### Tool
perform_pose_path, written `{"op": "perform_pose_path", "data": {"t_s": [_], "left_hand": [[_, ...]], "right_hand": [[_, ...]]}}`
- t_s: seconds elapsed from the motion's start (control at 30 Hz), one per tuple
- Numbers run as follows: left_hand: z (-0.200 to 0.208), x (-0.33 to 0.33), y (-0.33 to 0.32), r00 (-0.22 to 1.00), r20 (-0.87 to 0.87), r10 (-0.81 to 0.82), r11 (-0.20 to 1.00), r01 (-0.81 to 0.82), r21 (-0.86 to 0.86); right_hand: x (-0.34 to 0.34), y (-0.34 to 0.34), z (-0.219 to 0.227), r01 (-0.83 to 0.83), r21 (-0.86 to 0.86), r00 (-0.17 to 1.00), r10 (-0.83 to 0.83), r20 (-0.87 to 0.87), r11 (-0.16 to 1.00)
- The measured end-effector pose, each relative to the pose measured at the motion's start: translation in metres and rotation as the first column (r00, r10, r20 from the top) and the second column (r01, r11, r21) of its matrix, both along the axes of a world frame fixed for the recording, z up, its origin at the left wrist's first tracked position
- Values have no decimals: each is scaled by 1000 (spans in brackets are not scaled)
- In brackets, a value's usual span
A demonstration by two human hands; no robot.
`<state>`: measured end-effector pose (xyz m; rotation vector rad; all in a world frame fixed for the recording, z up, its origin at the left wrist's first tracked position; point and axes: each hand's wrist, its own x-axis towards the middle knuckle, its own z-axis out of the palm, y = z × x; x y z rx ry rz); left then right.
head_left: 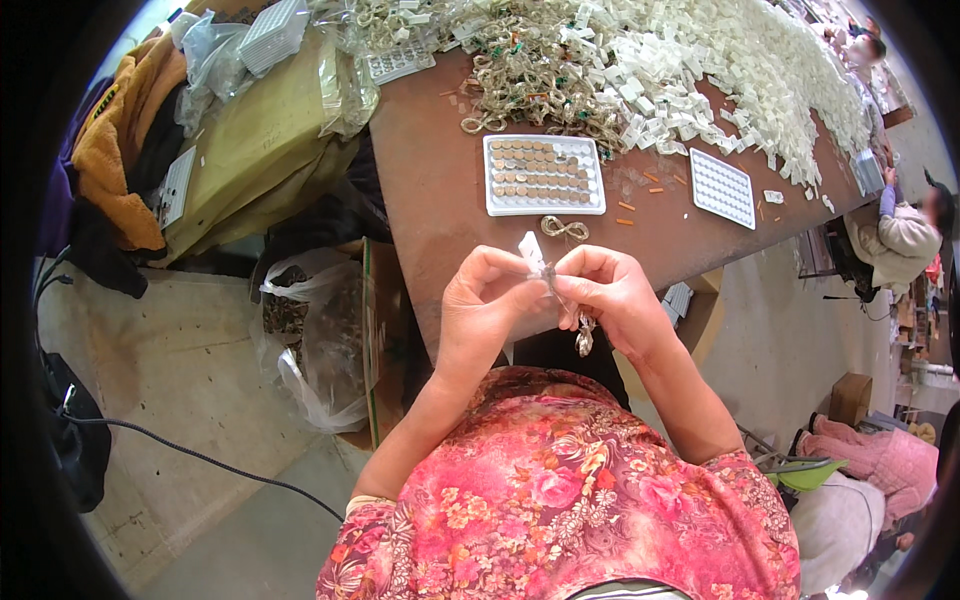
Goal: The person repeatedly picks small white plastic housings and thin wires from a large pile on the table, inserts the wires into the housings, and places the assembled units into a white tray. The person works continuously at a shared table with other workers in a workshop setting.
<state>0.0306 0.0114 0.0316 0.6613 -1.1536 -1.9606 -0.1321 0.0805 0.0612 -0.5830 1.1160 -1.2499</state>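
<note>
Above the table's near edge, both my hands are closed, fingertips almost meeting. Thumb and fingers of my left hand (487,298) pinch a small white plastic piece (530,247), which sticks up between the hands. My right hand (612,297) pinches close beside it, and a bundle of thin coiled wire (584,340) dangles below its fingers. The exact join between piece and wire is hidden by my fingertips. Just beyond my hands lies a looped wire coil (565,229). Behind it is a white tray (545,209) with rows of round, coin-like discs.
Another white tray (722,188) lies to the right on the brown table (430,200). Heaped wire coils (530,85) and white plastic pieces (720,70) cover the far side. At left stand a bag-lined box (340,340) and a yellowish sack (260,130). A person (900,225) sits far right.
</note>
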Motion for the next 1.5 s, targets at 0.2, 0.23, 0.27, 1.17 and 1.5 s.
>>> {"op": "perform_pose_path", "data": {"t_s": [0.2,0.23,0.27,1.17,1.5], "left_hand": [[2,-1,1,999,14,-36,999,35,26],[3,-2,2,999,38,-31,999,31,10],[3,-2,2,998,50,-25,1000,25,5],[0,1,-2,940,-147,-307,942,322,93],[1,-5,-1,997,81,17,998,-12,-62]], "right_hand": [[-2,3,15,-32,-21,975,26,-220,999],[-2,2,16,-45,-32,972,36,-232,998],[-2,2,18,-47,-22,964,40,-262,999],[-7,5,-11,-176,58,966,161,204,983],[-8,7,31,-326,-148,390,-9,-921,934]]}}
